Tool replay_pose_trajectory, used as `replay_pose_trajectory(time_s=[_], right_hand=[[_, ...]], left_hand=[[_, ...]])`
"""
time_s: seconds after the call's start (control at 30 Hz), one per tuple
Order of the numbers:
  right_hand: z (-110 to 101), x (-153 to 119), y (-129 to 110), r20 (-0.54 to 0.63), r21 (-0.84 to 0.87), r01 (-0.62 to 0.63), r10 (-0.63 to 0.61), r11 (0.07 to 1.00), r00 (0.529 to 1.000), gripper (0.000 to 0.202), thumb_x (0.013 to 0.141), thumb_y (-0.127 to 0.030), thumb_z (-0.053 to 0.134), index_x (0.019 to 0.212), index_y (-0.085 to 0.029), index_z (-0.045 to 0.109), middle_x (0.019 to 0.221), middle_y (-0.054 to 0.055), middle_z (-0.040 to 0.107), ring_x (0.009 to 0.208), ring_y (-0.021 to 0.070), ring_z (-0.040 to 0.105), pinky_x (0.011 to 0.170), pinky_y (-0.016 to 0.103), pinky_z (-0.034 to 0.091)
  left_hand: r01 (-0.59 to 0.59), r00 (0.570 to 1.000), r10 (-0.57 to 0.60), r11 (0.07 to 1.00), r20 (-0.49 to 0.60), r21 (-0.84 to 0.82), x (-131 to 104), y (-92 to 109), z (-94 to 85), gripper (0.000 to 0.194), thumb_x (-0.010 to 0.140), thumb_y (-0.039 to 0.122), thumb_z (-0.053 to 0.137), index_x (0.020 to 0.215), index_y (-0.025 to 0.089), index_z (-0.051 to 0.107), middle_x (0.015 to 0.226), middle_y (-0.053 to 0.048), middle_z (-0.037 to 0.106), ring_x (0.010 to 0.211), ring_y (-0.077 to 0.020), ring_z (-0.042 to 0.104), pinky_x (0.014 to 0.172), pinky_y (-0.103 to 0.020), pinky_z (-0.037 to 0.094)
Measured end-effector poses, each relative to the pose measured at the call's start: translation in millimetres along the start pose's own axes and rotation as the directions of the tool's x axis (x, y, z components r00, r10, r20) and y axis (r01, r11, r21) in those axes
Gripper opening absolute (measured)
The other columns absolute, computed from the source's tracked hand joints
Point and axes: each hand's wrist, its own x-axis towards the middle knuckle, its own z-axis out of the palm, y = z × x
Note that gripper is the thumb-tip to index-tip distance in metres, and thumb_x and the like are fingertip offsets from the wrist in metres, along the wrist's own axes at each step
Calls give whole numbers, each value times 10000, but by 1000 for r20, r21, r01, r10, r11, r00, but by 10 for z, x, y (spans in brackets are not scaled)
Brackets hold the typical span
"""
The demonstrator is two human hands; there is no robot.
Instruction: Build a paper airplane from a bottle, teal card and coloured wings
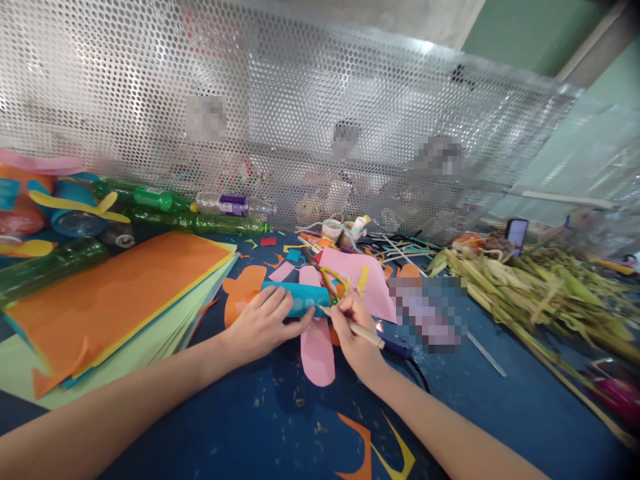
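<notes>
A bottle wrapped in blue paper point(300, 297) lies sideways on the dark blue table, with an orange tail piece point(244, 287) at its left end and a long pink wing point(318, 357) sticking out toward me. My left hand point(265, 320) is closed over the blue-wrapped body and grips it from above. In my right hand point(355, 333) is a light-coloured pen point(367, 333), its tip touching the right part of the blue paper. Yellow-handled scissors point(330, 283) lie just behind the right end of the body.
Stacked coloured sheets point(125, 287) lie at the left, with plastic bottles point(235, 205) behind. Pink paper point(367, 280), a dark blue tool point(395, 344) and dried husks point(545, 293) are to the right. Orange scraps point(363, 443) lie in front. People show behind the perforated screen point(300, 100).
</notes>
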Motion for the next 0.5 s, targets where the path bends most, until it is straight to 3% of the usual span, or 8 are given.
replay_pose_trajectory(time_s=[0.5], right_hand=[[-5, -6, -10, 3, -10, -15, 15, 1000, 1000, 255, 900, -243, 481, 686, -220, 345, 607, -60, 348, 552, 110, 369, 576, 251, 350]], left_hand=[[0, 1000, 0, 1000, 5, -11, -6, 0, 5, 466, 849, 208, 549, 1295, 305, 453, 958, -92, 597, 944, -244, 578, 871, -422, 458]])
